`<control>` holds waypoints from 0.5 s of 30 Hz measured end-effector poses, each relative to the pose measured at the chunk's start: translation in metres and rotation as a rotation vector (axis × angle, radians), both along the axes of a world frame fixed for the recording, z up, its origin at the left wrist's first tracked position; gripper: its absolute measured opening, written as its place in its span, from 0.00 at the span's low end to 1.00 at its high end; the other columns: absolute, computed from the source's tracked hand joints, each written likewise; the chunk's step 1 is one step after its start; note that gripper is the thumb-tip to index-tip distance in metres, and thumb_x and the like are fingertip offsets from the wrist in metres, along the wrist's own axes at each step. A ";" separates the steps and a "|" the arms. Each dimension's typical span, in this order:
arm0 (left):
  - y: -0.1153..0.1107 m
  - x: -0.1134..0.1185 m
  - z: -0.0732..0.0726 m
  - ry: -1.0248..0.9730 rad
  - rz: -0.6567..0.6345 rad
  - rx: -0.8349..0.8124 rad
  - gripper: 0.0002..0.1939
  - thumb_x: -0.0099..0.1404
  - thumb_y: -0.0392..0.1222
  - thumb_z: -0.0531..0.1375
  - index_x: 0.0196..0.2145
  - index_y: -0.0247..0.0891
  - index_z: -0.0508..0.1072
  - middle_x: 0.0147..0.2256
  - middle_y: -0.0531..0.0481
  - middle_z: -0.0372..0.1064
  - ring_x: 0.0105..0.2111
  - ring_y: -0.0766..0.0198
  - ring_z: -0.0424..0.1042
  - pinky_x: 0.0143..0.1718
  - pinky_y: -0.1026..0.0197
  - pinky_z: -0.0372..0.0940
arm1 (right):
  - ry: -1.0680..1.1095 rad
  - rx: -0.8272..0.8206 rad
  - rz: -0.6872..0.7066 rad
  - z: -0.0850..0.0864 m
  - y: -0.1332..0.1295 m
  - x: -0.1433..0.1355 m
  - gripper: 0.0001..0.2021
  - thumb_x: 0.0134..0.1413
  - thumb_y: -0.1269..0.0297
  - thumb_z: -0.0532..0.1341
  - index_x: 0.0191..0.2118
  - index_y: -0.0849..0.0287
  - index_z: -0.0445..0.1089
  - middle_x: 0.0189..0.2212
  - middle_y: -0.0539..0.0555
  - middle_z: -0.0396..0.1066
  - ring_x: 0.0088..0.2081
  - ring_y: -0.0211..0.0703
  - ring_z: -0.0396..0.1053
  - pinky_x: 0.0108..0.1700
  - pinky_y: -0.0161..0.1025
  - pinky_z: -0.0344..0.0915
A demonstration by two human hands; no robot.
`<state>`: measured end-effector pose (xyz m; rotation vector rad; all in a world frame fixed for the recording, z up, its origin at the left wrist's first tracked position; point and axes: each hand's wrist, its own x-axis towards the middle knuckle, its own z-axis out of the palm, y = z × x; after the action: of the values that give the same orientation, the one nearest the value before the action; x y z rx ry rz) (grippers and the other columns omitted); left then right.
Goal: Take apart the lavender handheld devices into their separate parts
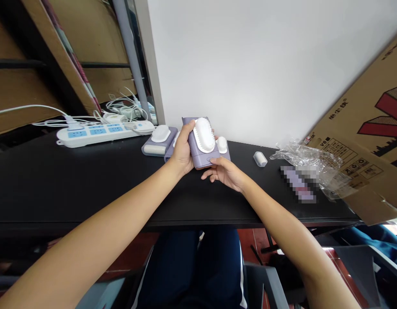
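My left hand (183,148) grips a purple case with a white oval brush (205,135) on its face, held tilted up above the black table. The brush has short bristles around its edge. My right hand (226,172) is at the lower end of the case; one fingertip touches it near a small oval mark, and the other fingers are apart below. Behind my left hand lies a similar purple case (168,140) with a white oval piece on top. Another purple piece, with a small white brush (221,145), stands just behind the held case, partly hidden.
On the left lie a white power strip (98,134) and tangled white cables (124,109). To the right are a small white capsule-shaped piece (260,159), crumpled clear plastic (309,161) and a blurred-out purple item (298,184). A cardboard box (356,141) leans against the white wall (250,64).
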<state>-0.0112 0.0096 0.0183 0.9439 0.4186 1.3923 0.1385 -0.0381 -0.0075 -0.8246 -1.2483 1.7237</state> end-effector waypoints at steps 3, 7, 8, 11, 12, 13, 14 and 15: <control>-0.003 0.000 0.004 -0.053 -0.005 -0.060 0.30 0.64 0.69 0.65 0.43 0.37 0.77 0.36 0.44 0.81 0.39 0.51 0.84 0.39 0.53 0.80 | 0.067 -0.019 -0.037 -0.004 0.002 -0.004 0.16 0.53 0.61 0.72 0.45 0.56 0.72 0.37 0.51 0.80 0.35 0.44 0.82 0.29 0.32 0.72; -0.001 0.000 0.005 -0.086 0.049 -0.048 0.28 0.64 0.68 0.65 0.43 0.38 0.77 0.37 0.44 0.81 0.38 0.52 0.84 0.38 0.55 0.79 | 0.038 -0.096 -0.005 -0.005 0.002 -0.010 0.13 0.60 0.57 0.68 0.44 0.61 0.74 0.38 0.59 0.82 0.35 0.41 0.81 0.30 0.31 0.73; 0.000 0.000 0.005 -0.090 0.062 -0.046 0.28 0.64 0.68 0.65 0.43 0.38 0.77 0.37 0.44 0.81 0.39 0.51 0.84 0.38 0.55 0.79 | 0.038 -0.104 -0.015 -0.004 0.001 -0.011 0.14 0.60 0.57 0.69 0.44 0.62 0.75 0.38 0.59 0.83 0.34 0.41 0.80 0.29 0.30 0.73; 0.001 0.001 0.007 -0.105 0.086 -0.048 0.27 0.65 0.67 0.64 0.44 0.39 0.76 0.38 0.44 0.81 0.40 0.50 0.84 0.39 0.54 0.79 | 0.104 -0.082 -0.107 -0.002 -0.002 -0.017 0.15 0.54 0.57 0.72 0.42 0.60 0.74 0.35 0.54 0.82 0.34 0.40 0.80 0.28 0.30 0.71; 0.001 0.002 0.008 -0.114 0.092 -0.049 0.27 0.65 0.67 0.64 0.44 0.39 0.76 0.39 0.44 0.81 0.41 0.49 0.84 0.40 0.53 0.79 | 0.131 -0.069 -0.136 -0.001 -0.004 -0.019 0.15 0.53 0.58 0.73 0.42 0.59 0.74 0.34 0.52 0.81 0.34 0.40 0.80 0.28 0.30 0.70; 0.001 0.002 0.009 -0.125 0.096 -0.049 0.27 0.66 0.67 0.63 0.45 0.39 0.76 0.39 0.44 0.81 0.42 0.48 0.84 0.40 0.52 0.79 | 0.151 -0.055 -0.161 -0.001 -0.005 -0.021 0.15 0.52 0.57 0.73 0.41 0.58 0.74 0.33 0.51 0.80 0.33 0.40 0.79 0.28 0.30 0.70; 0.002 0.003 0.010 -0.136 0.099 -0.050 0.27 0.66 0.67 0.63 0.45 0.39 0.76 0.39 0.43 0.81 0.42 0.48 0.84 0.41 0.51 0.80 | 0.165 -0.041 -0.182 0.000 -0.006 -0.024 0.15 0.52 0.57 0.73 0.41 0.58 0.73 0.32 0.51 0.79 0.33 0.40 0.79 0.28 0.30 0.69; 0.002 0.003 0.010 -0.148 0.103 -0.050 0.27 0.67 0.67 0.62 0.45 0.39 0.76 0.39 0.43 0.81 0.43 0.47 0.84 0.41 0.50 0.80 | 0.172 -0.030 -0.201 0.000 -0.006 -0.026 0.14 0.52 0.57 0.72 0.41 0.58 0.73 0.32 0.50 0.79 0.33 0.40 0.78 0.28 0.31 0.68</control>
<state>-0.0084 0.0117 0.0283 0.7817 0.3934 1.5272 0.1126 -0.0445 -0.0070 -0.7737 -0.9929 1.6177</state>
